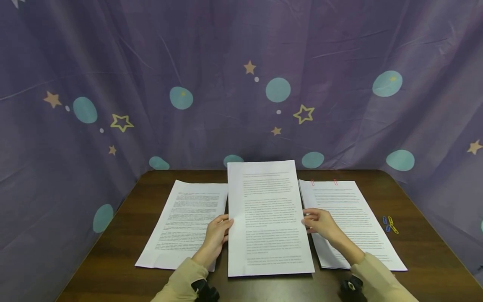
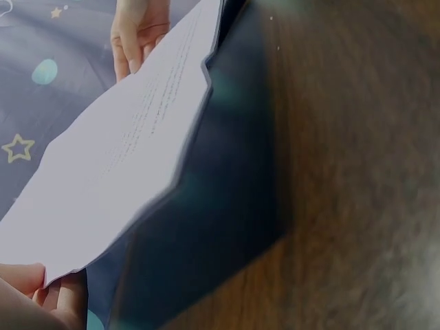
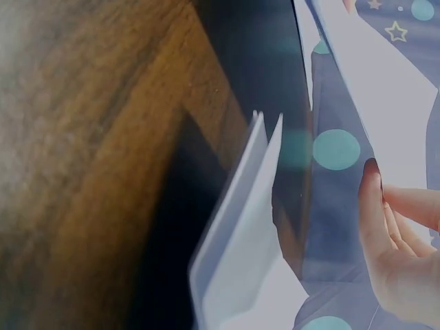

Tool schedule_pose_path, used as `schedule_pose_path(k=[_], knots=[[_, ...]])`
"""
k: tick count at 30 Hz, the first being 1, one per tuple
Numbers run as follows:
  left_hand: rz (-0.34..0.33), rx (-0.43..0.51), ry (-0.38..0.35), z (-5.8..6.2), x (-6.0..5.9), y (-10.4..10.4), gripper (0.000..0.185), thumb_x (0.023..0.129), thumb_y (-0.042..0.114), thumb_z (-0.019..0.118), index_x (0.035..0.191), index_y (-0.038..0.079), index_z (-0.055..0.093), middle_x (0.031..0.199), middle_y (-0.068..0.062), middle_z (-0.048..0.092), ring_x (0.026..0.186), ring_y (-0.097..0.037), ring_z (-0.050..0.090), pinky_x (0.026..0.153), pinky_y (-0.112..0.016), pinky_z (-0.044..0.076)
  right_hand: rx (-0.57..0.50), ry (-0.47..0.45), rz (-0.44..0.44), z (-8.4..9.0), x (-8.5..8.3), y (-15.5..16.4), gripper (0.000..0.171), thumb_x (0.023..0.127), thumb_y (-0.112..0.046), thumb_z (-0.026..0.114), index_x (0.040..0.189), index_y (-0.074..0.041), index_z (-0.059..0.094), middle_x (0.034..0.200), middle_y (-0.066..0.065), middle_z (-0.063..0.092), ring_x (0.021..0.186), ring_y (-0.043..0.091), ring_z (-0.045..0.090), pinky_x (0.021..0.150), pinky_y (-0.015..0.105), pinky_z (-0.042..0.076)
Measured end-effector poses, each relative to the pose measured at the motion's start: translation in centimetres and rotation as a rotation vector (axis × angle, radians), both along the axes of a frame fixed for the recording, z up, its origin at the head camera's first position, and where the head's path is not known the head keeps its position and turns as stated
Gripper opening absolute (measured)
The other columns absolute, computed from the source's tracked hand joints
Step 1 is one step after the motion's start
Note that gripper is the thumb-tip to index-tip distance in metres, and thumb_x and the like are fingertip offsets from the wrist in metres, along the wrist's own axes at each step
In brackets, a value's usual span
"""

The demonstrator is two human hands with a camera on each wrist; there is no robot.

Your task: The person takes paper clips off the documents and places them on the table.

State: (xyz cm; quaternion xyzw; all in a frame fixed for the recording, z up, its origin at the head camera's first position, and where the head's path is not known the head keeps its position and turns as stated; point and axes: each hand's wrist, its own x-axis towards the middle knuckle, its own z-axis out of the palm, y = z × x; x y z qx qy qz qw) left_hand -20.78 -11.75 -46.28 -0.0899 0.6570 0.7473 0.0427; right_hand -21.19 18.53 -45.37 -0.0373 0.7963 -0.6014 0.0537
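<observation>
Between both hands a stack of printed paper [image 1: 269, 218] is held up over the middle of the table, its text facing me. My left hand [image 1: 216, 238] pinches the left edge, thumb in front. At the opposite edge, my right hand [image 1: 323, 226] pinches the sheets between thumb and fingers. The left wrist view shows the held paper [image 2: 130, 137] slightly bent, with the left hand [image 2: 48, 295] at its near edge. In the right wrist view the right hand [image 3: 399, 247] grips the paper's side.
A second printed stack [image 1: 188, 226] lies at the left, partly behind the left hand. At the right lies another stack [image 1: 351, 222] with red paper clips [image 1: 335, 182] on its top edge. Blue and yellow paper clips [image 1: 390, 225] lie beside it on the brown table [image 1: 426, 251]. A patterned curtain [image 1: 226, 50] hangs behind.
</observation>
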Motion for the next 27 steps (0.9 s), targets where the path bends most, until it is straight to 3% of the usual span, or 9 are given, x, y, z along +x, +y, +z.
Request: schedule_pose_path(k=[17, 27], knots=[[0.056, -0.039, -0.028, -0.7, -1.3, -0.2, 0.035, 0.08, 0.003, 0.061, 0.11, -0.011, 0.051, 0.084, -0.005, 0.065, 0.065, -0.01, 0.061, 0.054, -0.023, 0.05, -0.063, -0.14, -0.022, -0.8, -1.0, -0.4, 0.037, 0.079, 0.006, 0.056, 0.113, 0.018, 0.044, 0.082, 0.013, 0.065, 0.067, 0.018, 0.062, 0.061, 0.032, 0.053], [0.046, -0.025, -0.031, -1.1, -1.5, -0.3, 0.036, 0.08, 0.0, 0.059, 0.113, -0.012, 0.05, 0.08, -0.003, 0.064, 0.064, -0.011, 0.061, 0.055, -0.023, 0.05, -0.051, -0.173, -0.069, -1.6, -1.5, -0.5, 0.036, 0.079, 0.004, 0.058, 0.111, 0.016, 0.048, 0.079, 0.01, 0.064, 0.066, 0.016, 0.061, 0.06, 0.03, 0.053]])
